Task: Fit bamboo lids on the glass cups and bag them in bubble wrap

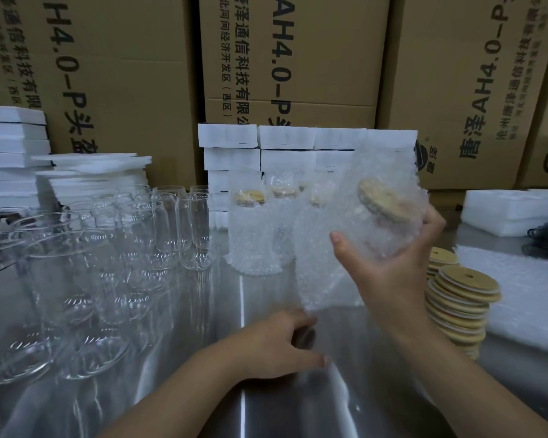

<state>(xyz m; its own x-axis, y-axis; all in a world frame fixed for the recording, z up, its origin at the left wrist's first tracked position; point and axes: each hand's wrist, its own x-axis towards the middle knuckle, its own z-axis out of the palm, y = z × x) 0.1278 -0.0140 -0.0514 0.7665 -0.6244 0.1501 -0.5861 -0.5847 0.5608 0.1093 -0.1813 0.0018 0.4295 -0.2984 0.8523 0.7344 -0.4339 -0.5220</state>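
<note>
Clear empty glass cups [133,235] crowd the steel tabletop [203,358] on my left. A stack of round bamboo lids [459,298] sits just right of my right wrist. Bagged, lidded cups [253,235] stand behind, in front of white foam blocks [285,147]. My right hand [389,263] grips a clear bubble-wrap bag [329,248] above the table; inside it is a tilted glass cup with its bamboo lid [382,199] on. My left hand [282,343] curls at the bag's lower corner; I cannot tell whether it pinches it.

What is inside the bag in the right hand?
A bamboo lid shows through the bubble wrap bag. The glass cup below is mostly hidden by wrap and right hand.
</note>
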